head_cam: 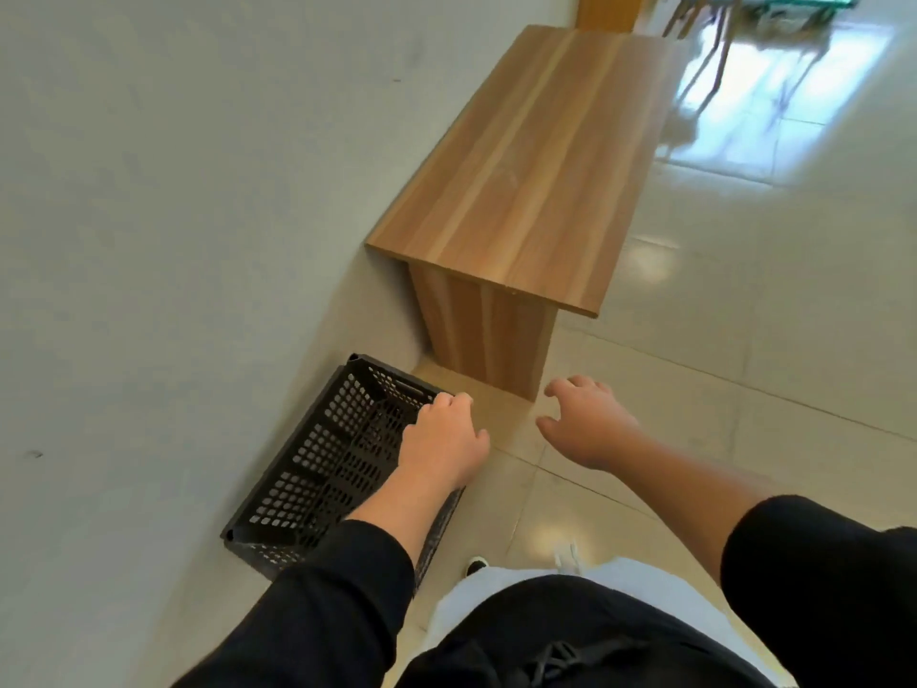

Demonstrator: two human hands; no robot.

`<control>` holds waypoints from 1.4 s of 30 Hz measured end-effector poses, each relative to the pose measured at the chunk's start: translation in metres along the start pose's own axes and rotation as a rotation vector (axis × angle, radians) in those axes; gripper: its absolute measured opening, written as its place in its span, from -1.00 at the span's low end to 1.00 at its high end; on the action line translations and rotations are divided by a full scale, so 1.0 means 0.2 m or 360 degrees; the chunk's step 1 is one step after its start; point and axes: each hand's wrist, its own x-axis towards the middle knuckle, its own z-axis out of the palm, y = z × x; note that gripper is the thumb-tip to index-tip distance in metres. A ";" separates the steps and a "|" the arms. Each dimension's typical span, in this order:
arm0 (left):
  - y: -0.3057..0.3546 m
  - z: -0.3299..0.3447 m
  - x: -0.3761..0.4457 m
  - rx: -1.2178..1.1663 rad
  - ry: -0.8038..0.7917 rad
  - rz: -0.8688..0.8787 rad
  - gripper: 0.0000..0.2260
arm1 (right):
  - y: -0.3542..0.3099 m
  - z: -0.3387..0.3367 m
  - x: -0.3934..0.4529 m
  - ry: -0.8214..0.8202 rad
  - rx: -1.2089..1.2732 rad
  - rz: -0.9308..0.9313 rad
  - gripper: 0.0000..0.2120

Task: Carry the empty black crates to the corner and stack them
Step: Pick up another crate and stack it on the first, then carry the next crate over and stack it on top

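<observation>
Resting on the glossy beige tiled floor (pixel 719 439) at roughly seven o'clock in the view, a black perforated plastic crate (pixel 317 469) lies against the pale grey wall (pixel 173 216), its open top showing a bare interior. The left hand (pixel 441 439) sits over the crate's right rim with fingers curled on the edge, closed around that rim. The right hand (pixel 585 424) hovers above the floor at about five o'clock from the bench, fingers spread apart and holding nothing, clear of the crate. A long wooden bench (pixel 526 166) with a light brown grain top stands along the wall at twelve to one o'clock, its end panel just beyond the crate. Both forearms emerge from black sleeves (pixel 337 613). Chair legs (pixel 714 37) appear blurred at the far top right.
</observation>
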 end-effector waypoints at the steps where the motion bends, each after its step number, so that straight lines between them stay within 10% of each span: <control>1: 0.11 -0.01 0.02 0.0029 -0.0004 0.0057 -0.53 | 0.10 -0.03 -0.03 0.0039 0.0053 0.0048 -0.47; 18: 2.35 0.49 -0.09 0.0594 -0.0211 0.1082 -0.47 | 2.09 -0.33 -0.98 0.0536 0.0721 0.1001 -0.44; 42: 4.62 0.96 0.37 0.1079 -0.0582 0.2013 -0.47 | 3.77 -0.69 -1.28 0.0618 0.1374 0.2184 -0.44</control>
